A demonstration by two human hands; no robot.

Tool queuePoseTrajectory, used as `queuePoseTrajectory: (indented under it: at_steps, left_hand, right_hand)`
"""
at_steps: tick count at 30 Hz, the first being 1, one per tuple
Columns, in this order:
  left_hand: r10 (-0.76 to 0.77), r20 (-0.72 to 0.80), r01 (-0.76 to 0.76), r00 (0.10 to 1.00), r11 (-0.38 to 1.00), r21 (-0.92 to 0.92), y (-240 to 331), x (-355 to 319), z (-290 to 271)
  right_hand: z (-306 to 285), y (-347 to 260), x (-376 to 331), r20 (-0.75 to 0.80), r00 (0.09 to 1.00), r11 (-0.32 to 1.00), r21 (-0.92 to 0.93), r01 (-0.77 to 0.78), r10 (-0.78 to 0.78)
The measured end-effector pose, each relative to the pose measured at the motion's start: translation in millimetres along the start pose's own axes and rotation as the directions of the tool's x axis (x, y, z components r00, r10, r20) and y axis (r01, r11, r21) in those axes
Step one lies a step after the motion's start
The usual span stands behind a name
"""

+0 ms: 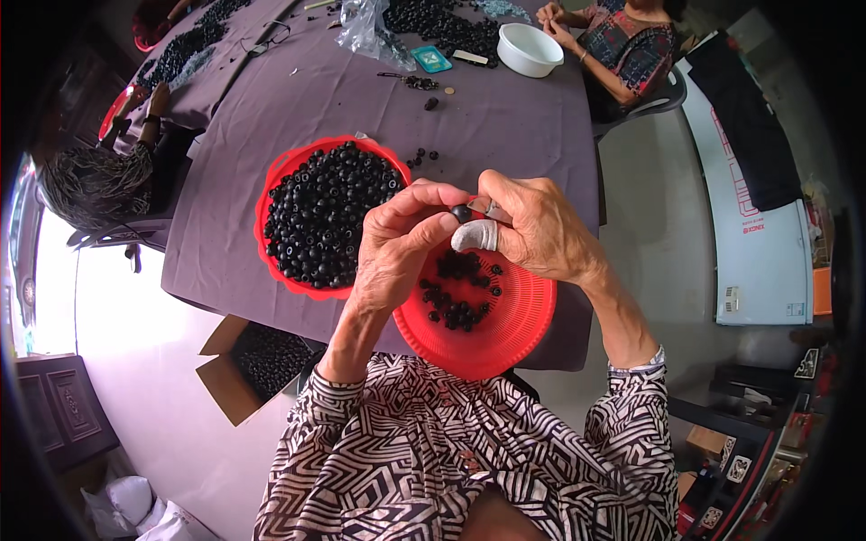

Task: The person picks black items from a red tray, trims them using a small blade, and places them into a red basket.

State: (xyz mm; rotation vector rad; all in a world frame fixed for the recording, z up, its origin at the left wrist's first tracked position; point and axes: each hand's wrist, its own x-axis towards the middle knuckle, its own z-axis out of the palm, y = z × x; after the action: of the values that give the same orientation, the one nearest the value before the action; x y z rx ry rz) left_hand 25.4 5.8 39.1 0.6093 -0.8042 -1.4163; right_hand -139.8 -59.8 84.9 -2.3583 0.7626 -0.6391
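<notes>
Both hands pinch one black bead over a red basket at the near edge of the surface.

The left hand (397,243) grips the bead (462,213) between thumb and fingertips, while the right hand (532,225), one finger taped white, closes on a thin metal tool beside it; steady work likely depends on keeping the bead directly above the near basket (519,329). Beyond, a fuller basket (271,194) sits near the left edge, a white bowl (529,50) at the far edge.

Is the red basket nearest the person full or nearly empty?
Nearly empty: the near red basket holds only a small cluster of black beads, with most of its red bottom bare.
</notes>
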Motion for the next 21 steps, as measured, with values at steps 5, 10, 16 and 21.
queuePoseTrajectory:
  at_steps: [5,10,16,21]
  left_hand:
    - [0.029,0.057,-0.033,0.998,0.998,0.063,0.1,2.2,-0.2]
    - [0.02,0.063,-0.025,0.998,0.996,0.089,3.0,2.0,0.7]
    - [0.014,0.058,-0.019,0.998,0.997,0.078,-0.9,2.7,0.2]
    - [-0.041,0.029,0.04,0.999,0.999,0.03,-3.8,1.1,-1.8]
  right_hand:
    - [1.1,2.3,0.6,0.014,1.0,1.0,0.011,0.024,-0.024]
    - [2.7,3.0,-0.1,0.023,1.0,1.0,-0.008,0.008,-0.007]
    - [4.0,2.8,-1.0,0.016,1.0,1.0,-0.011,0.014,-0.014]
    - [4.3,2.6,-2.4,0.033,0.999,1.0,-0.009,0.018,-0.018]
